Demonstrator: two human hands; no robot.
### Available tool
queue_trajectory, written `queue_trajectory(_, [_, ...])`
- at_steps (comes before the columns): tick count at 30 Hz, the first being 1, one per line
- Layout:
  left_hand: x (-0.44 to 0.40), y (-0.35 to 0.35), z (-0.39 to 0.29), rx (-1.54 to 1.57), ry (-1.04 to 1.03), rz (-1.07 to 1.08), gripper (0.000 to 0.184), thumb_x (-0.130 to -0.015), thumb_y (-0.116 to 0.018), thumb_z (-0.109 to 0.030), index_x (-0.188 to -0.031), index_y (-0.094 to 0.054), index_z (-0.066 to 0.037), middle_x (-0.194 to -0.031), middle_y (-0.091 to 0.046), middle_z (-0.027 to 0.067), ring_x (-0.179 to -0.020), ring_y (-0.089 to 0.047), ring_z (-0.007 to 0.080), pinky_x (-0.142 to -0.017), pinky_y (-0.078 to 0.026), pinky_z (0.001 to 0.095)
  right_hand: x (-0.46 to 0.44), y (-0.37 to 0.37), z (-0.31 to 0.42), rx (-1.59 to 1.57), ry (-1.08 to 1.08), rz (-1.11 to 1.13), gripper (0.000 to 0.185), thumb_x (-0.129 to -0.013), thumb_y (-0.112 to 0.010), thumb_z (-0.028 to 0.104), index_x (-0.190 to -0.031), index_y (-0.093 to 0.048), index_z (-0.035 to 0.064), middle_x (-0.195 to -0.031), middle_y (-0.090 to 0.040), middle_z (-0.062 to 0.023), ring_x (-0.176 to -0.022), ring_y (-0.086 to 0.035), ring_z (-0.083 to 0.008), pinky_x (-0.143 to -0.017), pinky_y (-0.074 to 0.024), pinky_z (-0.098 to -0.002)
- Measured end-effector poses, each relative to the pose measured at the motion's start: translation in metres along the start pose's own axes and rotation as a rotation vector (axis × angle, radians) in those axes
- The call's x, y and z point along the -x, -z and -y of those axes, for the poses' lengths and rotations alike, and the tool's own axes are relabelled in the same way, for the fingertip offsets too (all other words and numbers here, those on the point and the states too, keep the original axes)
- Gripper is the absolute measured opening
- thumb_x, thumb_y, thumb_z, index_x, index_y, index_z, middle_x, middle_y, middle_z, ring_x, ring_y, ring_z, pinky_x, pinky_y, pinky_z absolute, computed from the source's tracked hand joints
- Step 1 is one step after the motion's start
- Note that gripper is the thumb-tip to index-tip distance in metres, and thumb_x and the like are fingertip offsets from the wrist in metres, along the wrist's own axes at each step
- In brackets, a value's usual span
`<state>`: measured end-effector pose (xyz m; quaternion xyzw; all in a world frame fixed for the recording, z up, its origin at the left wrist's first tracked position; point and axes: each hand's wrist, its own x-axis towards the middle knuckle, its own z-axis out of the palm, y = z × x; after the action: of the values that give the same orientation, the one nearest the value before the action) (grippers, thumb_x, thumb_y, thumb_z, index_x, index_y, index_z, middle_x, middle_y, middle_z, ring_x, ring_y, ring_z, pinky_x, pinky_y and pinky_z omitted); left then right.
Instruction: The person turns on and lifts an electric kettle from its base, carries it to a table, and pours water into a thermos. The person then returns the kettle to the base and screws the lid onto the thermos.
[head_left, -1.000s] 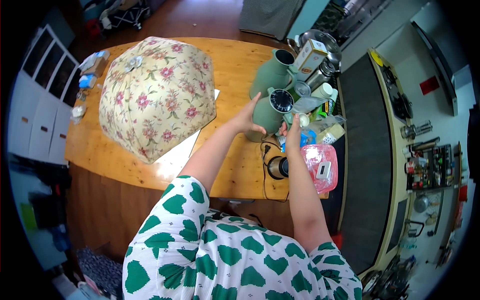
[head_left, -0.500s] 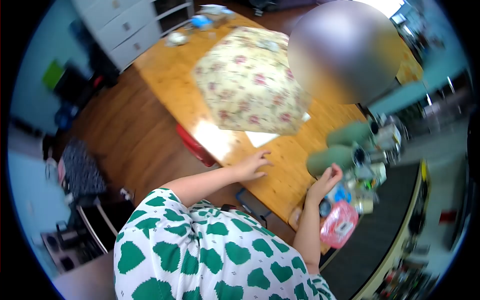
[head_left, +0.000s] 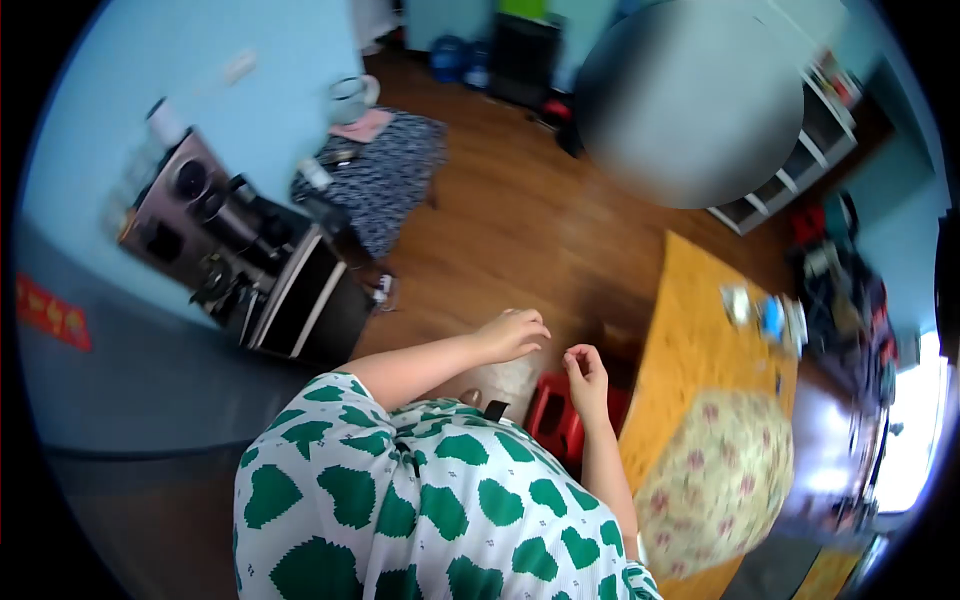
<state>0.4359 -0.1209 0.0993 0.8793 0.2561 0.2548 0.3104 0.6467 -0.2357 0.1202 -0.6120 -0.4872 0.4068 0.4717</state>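
Observation:
My left hand (head_left: pixel 512 336) hangs in the air in front of my body, its fingers loosely bent and apart, with nothing in it. Close by on the right, my right hand (head_left: pixel 588 372) is raised with its fingers curled in toward the thumb; no object shows in it. A small gap separates the two hands. Below and beside my right hand is a red plastic stool (head_left: pixel 556 415), partly under the table edge. To the right stands the wooden table (head_left: pixel 660 345), bearing a cream food cover with a flower pattern (head_left: pixel 715 480).
A patterned cloth (head_left: pixel 400 165) drapes a low table at the upper left, near a coffee machine (head_left: pixel 215 205) and a dark cabinet (head_left: pixel 310 300). Wooden floor (head_left: pixel 520 215) stretches ahead. White shelves (head_left: pixel 790 175) stand at the upper right. A blurred disc covers part of the view.
My view has swung left, so the table and food cover now lie at the right. The green bottle-like objects have left view. My hands have come nearer each other.

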Motion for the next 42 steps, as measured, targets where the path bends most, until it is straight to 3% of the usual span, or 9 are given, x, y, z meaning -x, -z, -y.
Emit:
queue_trajectory(7, [0.072,0.152,0.086,-0.08,0.438,-0.541,0.029,-0.087,-0.077,-0.013,-0.115,-0.073,-0.007,-0.114,-0.065,0.0141,-0.107,-0.065,0.0351,-0.092,-0.053,0.0415,-0.171,-0.164,0.067,-0.022,0.104,0.601,0.007,-0.102,-0.065,0.007,-0.107,-0.063,0.004,-0.093,-0.062,0.0027,-0.086,-0.058,-0.0051,-0.078,-0.0476,-0.0207])
queue_trajectory(14, [0.141,0.233,0.12,-0.127,0.795,-0.949,0.032,-0.089,-0.077,-0.013,-0.119,-0.07,-0.007,-0.115,-0.062,0.0121,-0.108,-0.063,0.0315,-0.095,-0.051,0.0375,-0.289,-0.324,0.105,-0.023,0.194,1.046,0.009,-0.101,-0.067,0.01,-0.108,-0.064,0.0041,-0.091,-0.062,0.0045,-0.084,-0.056,-0.0041,-0.076,-0.047,-0.0197])
queue_trajectory(16, [0.156,0.251,0.131,-0.288,0.788,-1.08,0.034,-0.086,-0.078,-0.012,-0.119,-0.07,-0.009,-0.112,-0.062,0.0106,-0.101,-0.064,0.031,-0.087,-0.053,0.0378,-0.326,-0.372,0.109,-0.059,0.262,1.152,0.011,-0.103,-0.067,0.014,-0.109,-0.064,0.0045,-0.089,-0.062,0.0045,-0.081,-0.056,-0.0042,-0.075,-0.0472,-0.0207])
queue_trajectory(18, [0.173,0.264,0.146,-0.314,0.901,-1.188,0.035,-0.087,-0.077,-0.014,-0.121,-0.069,-0.008,-0.12,-0.062,0.0132,-0.112,-0.063,0.0343,-0.096,-0.052,0.0395,-0.357,-0.424,0.122,-0.095,0.255,1.274,0.013,-0.104,-0.066,0.016,-0.109,-0.063,0.0047,-0.088,-0.062,0.0042,-0.08,-0.056,-0.0046,-0.075,-0.0474,-0.0215])
queue_trajectory(22, [0.194,0.288,0.163,-0.332,1.127,-1.37,0.05,-0.09,-0.077,-0.014,-0.136,-0.06,-0.008,-0.128,-0.057,0.0113,-0.113,-0.061,0.0258,-0.098,-0.051,0.0369,-0.398,-0.53,0.15,-0.089,0.218,1.488,0.016,-0.107,-0.062,0.02,-0.108,-0.062,0.0037,-0.087,-0.063,0.002,-0.082,-0.058,-0.0064,-0.077,-0.0479,-0.0224])
queue_trajectory(26, [0.227,0.305,0.192,-0.405,1.256,-1.585,0.057,-0.088,-0.081,-0.016,-0.14,-0.058,-0.01,-0.128,-0.061,0.0076,-0.108,-0.06,0.0202,-0.09,-0.051,0.0317,-0.394,-0.628,0.168,-0.043,0.167,1.597,0.018,-0.107,-0.06,0.021,-0.109,-0.061,0.0031,-0.089,-0.063,0.0011,-0.083,-0.057,-0.0066,-0.076,-0.046,-0.0223])
queue_trajectory(28, [0.239,0.316,0.202,-0.341,1.335,-1.707,0.06,-0.086,-0.081,-0.017,-0.14,-0.057,-0.008,-0.131,-0.06,0.0128,-0.11,-0.061,0.0283,-0.094,-0.052,0.038,-0.382,-0.676,0.164,-0.062,0.182,1.624,0.019,-0.107,-0.06,0.021,-0.11,-0.062,0.0027,-0.089,-0.064,0.0002,-0.084,-0.057,-0.0072,-0.077,-0.0464,-0.0228])
queue_trajectory(35, [0.297,0.359,0.247,-0.29,1.411,-1.771,0.088,-0.087,-0.082,-0.021,-0.158,-0.034,-0.005,-0.154,-0.045,0.0219,-0.136,-0.051,0.0353,-0.11,-0.046,0.041,-0.338,-0.803,0.131,-0.068,0.656,1.078,0.038,-0.102,-0.066,0.033,-0.116,-0.062,-0.0019,-0.109,-0.067,-0.0168,-0.098,-0.065,-0.0266,-0.088,-0.0513,-0.037])
queue_trajectory(42, [0.34,0.394,0.286,-0.397,1.46,-1.634,0.098,-0.087,-0.082,-0.032,-0.16,-0.026,0.0,-0.16,-0.037,0.0259,-0.147,-0.04,0.0418,-0.12,-0.035,0.0456,-0.343,-0.847,0.13,0.04,0.222,1.398,0.042,-0.105,-0.062,0.036,-0.118,-0.065,-0.0035,-0.106,-0.07,-0.0139,-0.094,-0.064,-0.0241,-0.09,-0.0505,-0.0355])
